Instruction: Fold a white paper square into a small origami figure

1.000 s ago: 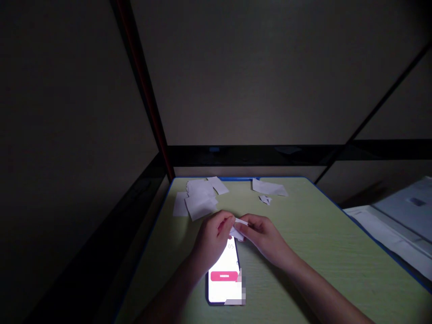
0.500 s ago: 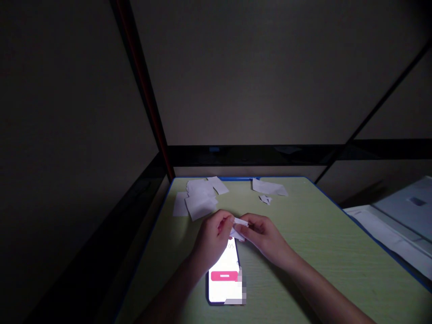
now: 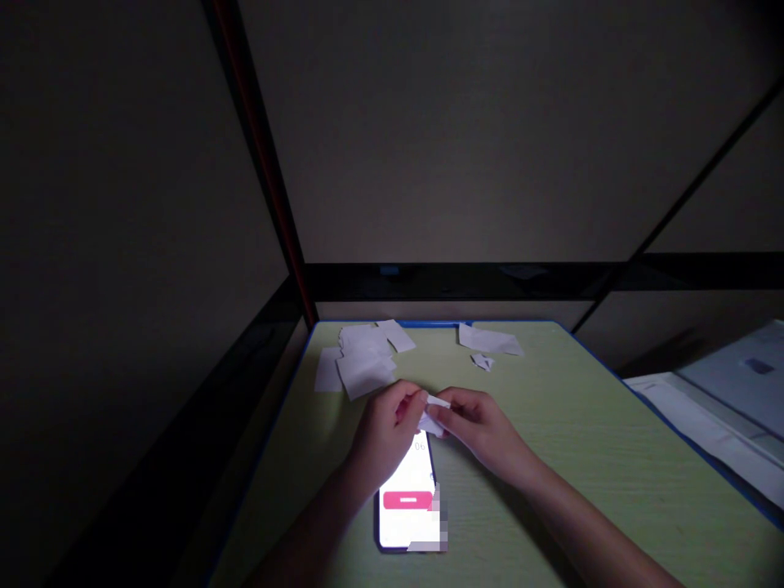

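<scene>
A small folded piece of white paper (image 3: 434,414) is pinched between my two hands, above the top end of a lit phone. My left hand (image 3: 392,429) grips its left side with thumb and fingers. From the right, my right hand (image 3: 481,420) holds the other side, thumb on top. The phone (image 3: 407,527) lies on the table below, its screen bright white with a red bar; my left hand and wrist cover part of it. How the paper is folded is partly hidden by my fingers.
Several white paper sheets (image 3: 364,371) lie overlapping at the table's far left. A paper strip (image 3: 490,340) and a small folded paper (image 3: 483,362) are at the far right. The green table (image 3: 588,433) has a blue edge. A white box-like object (image 3: 728,392) stands beyond its right side.
Both hands stay almost in place with the paper between them. The visible digits on the phone screen have gone from 05 to 06.
</scene>
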Demonstrator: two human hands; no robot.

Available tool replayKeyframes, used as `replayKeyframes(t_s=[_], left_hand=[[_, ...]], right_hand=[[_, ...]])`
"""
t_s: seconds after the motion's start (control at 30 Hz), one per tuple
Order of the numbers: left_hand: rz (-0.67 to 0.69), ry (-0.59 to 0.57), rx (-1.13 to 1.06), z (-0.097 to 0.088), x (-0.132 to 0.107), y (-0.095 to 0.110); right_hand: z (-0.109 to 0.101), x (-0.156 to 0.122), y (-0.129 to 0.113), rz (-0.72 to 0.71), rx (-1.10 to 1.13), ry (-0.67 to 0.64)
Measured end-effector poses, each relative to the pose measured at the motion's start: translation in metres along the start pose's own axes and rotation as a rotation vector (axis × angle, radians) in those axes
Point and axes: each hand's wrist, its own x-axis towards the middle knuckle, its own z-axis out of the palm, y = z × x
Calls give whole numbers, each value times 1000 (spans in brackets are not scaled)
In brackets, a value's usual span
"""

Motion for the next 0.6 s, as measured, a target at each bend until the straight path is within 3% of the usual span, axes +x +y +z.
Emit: replayKeyframes(t_s=[0.23,0.6], left_hand=[[-64,-45,-140,1,1,-1],[-67,-45,-108,1,0,-2]], right_hand=[[0,1,0,1,-18,28],[-4,1,-3,15,-52,-23]])
